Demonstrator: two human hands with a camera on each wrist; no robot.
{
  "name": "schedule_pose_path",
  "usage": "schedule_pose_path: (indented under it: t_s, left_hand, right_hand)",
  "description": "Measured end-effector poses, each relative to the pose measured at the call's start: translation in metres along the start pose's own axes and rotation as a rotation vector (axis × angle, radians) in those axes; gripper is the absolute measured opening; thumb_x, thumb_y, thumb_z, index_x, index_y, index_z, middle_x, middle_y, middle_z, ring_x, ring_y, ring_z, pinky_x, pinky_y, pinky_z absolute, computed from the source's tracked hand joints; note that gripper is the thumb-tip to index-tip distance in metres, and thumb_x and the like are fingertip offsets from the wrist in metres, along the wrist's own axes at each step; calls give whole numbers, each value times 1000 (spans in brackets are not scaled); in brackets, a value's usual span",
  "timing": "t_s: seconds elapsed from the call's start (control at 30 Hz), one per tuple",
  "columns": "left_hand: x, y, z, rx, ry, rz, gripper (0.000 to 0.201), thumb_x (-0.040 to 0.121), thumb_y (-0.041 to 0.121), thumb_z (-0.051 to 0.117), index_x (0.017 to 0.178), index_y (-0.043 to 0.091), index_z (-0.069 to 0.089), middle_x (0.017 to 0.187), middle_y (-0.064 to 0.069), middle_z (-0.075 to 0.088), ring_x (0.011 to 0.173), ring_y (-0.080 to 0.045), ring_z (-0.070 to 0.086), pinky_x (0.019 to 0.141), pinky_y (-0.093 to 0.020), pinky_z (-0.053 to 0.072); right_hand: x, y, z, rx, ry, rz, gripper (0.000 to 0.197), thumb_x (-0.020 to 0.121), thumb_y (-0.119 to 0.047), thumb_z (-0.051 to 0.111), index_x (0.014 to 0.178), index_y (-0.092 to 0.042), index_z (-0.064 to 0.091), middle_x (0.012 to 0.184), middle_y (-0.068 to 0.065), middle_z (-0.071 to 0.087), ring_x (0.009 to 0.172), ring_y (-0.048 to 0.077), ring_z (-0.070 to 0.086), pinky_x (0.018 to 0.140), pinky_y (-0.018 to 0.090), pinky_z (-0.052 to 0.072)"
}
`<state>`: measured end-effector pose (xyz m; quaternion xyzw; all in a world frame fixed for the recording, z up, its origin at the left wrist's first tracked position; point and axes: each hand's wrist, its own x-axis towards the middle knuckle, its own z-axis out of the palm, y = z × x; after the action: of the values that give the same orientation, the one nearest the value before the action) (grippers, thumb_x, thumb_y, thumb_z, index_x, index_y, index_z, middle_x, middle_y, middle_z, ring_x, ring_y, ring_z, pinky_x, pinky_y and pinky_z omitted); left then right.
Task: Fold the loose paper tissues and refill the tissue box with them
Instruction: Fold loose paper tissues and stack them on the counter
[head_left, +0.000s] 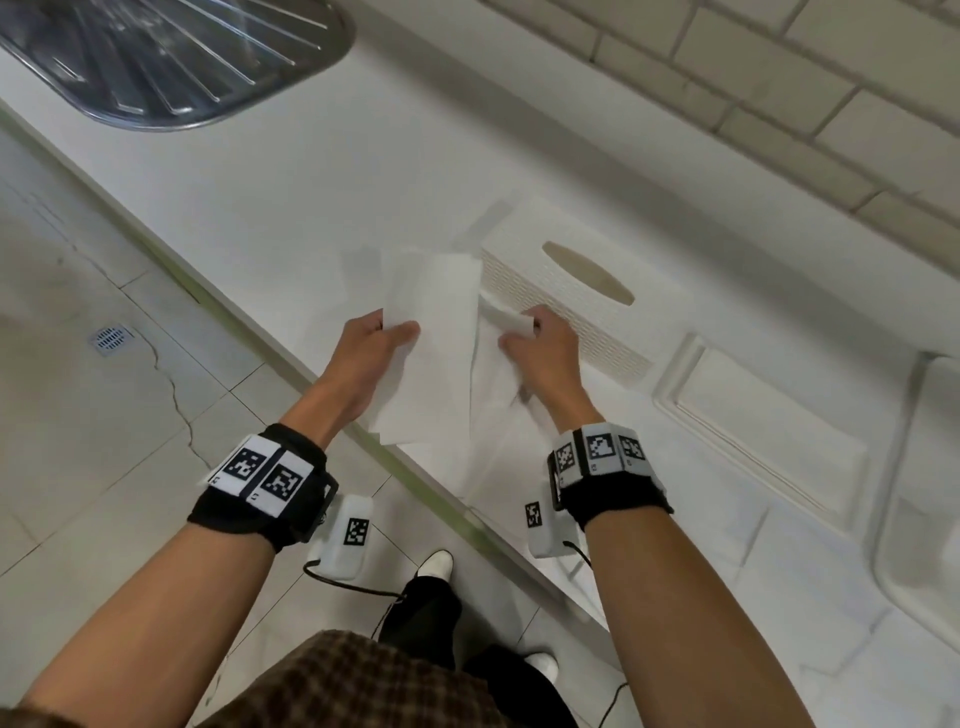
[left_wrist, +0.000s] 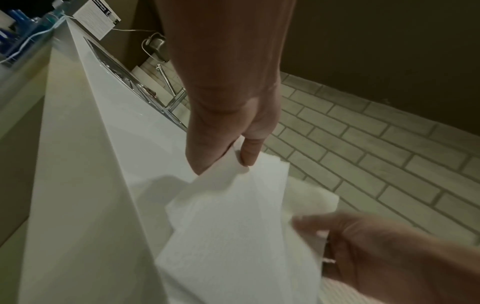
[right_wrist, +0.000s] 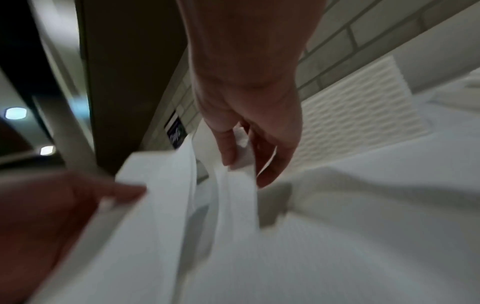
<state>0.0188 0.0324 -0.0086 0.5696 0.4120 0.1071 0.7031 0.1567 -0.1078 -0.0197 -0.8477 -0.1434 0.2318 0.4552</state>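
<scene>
Head view: left hand (head_left: 375, 347) pinches a flat tissue (head_left: 431, 332) by its left edge, thumb on top. Right hand (head_left: 545, 347) has its fingers curled round a crumpled tissue end (head_left: 506, 317), held just beside the white tissue box (head_left: 576, 291), whose oval slot shows nothing inside. Both sheets hang above the white countertop (head_left: 311, 197) near its front edge. Judgement: step in hand is separating 2 sheets before folding; best done by drawing them apart slowly and laying 1 flat, since thin paper tears under a sideways tug.

Left wrist view: left thumb and fingers (left_wrist: 249, 152) point down, nipping the sheet's top corner; sheet drapes below, right hand at lower right.

Right wrist view: blurred. Right fingers (right_wrist: 228, 152) point down, thumb against them, a narrow band of tissue caught between; box wall behind.
</scene>
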Motion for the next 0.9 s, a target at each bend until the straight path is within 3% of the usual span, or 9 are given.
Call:
schedule_pose_path:
  t_s: [0.17,0.27,0.37,0.43,0.53,0.6,0.7,0.8,0.9]
  left_hand:
    - [3,-3,4,8,45,-18,13,91,13,60,100,9,68,104,-10,71,94,-30,66,89,-43,52]
    - [2,2,9,16,59,9,13,91,12,58,95,16,69,99,-5,72,92,-27,67,86,-40,53]
    - [-2,10,16,17,53,34,15,89,11,59,98,9,70,98,-9,73,89,-29,68,84,-42,54]
    - [-6,16,25,8,12,47,22,90,14,59,106,4,69,99,-12,73,89,-31,69,82,-44,55]
    - [-20,29,39,-132,-146,26,29,97,32,53,111,12,69,107,-4,76,100,-21,72,86,-34,55]
    - [-26,35,46,-165,-227,7,40,95,46,51,115,15,67,111,-2,75,102,-19,72,87,-32,55]
    - [-31,34,53,32,-158,92,26,89,30,67,108,11,69,101,-4,76,95,-25,73,81,-36,58]
    - [-27,30,50,63,-57,116,13,90,18,66,101,10,68,96,-6,73,84,-24,71,77,-36,57]
    - [-23,33,42,42,-31,152,12,93,20,61,100,13,68,92,-3,72,80,-20,69,74,-33,55]
  right_hand:
    - [-16,-46,-50,339,-12,-84,22,85,-10,69,105,-16,62,98,0,71,86,14,69,69,27,58]
    - [-28,-70,-76,551,-76,-122,21,85,-9,70,101,-21,63,98,-3,74,86,15,72,67,31,57]
    - [-38,-78,-82,642,-153,-119,22,85,-7,70,101,-20,64,97,-3,75,86,17,72,67,31,58]
    - [-42,-73,-74,550,-150,-120,24,84,-6,71,104,-18,64,97,-2,75,84,16,73,64,29,57]
    - [-43,-53,-54,384,-87,-91,31,84,-6,70,113,-15,63,106,4,73,93,19,71,76,33,59]
    - [-42,-42,-43,347,-44,-53,30,84,-8,70,113,-14,63,105,3,72,92,19,71,72,29,57]
    - [-42,-30,-42,405,-61,-26,24,85,-13,71,107,-14,64,101,2,73,86,16,72,68,31,60]
    - [-41,-5,-55,303,67,34,19,87,-19,70,104,-16,64,100,5,69,77,13,67,63,34,59]
    - [-36,35,-71,-164,172,75,31,84,-25,70,114,-17,65,112,2,67,97,17,63,87,39,54]
